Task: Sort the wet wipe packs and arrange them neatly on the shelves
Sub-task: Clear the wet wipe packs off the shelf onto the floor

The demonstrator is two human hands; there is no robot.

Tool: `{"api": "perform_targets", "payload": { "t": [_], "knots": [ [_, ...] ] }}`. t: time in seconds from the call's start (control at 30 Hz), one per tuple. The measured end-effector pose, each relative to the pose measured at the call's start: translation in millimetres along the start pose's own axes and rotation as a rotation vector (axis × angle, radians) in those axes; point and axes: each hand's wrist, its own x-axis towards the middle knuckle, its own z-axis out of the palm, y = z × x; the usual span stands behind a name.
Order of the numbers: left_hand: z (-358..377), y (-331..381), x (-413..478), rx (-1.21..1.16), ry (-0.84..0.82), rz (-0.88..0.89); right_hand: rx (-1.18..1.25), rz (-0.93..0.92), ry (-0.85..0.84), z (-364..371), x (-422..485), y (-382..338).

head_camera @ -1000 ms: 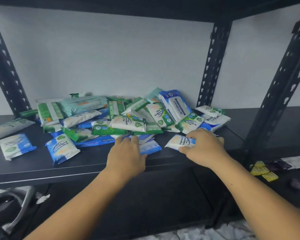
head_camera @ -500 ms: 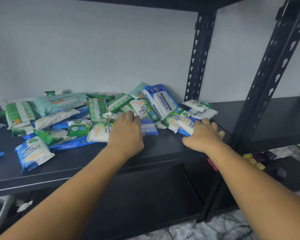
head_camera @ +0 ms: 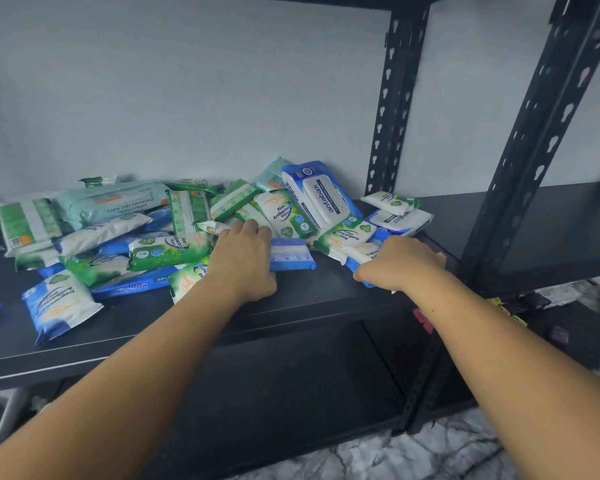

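Green, blue, white packs (black shelf)

Heap of wipe packs on shelf (both hands at its front)

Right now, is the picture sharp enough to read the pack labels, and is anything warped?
Head view: the big blue antabax pack reads clearly; packs at the left edge look soft; the black upright leans from wide-angle distortion; dim even light, no glare.
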Motion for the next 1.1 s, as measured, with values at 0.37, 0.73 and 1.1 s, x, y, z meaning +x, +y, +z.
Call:
{"api": "perform_targets", "payload": {
  "t": [0.37, 0.73, 1.1],
  "knots": [
    [4, -18, 9, -0.218, -0.069, 0.133, -0.099, -0.004, 0.111, -54, -24, -9],
    [-5, -18, 43, -0.081, -0.18, 0.198, 0.124, 0.028, 0.331, -49, -31, 5],
    [9, -20, 28, -0.246, 0.432, 0.13, 0.386, 0.042, 0.189, 4, -49, 1]
  ]
}}
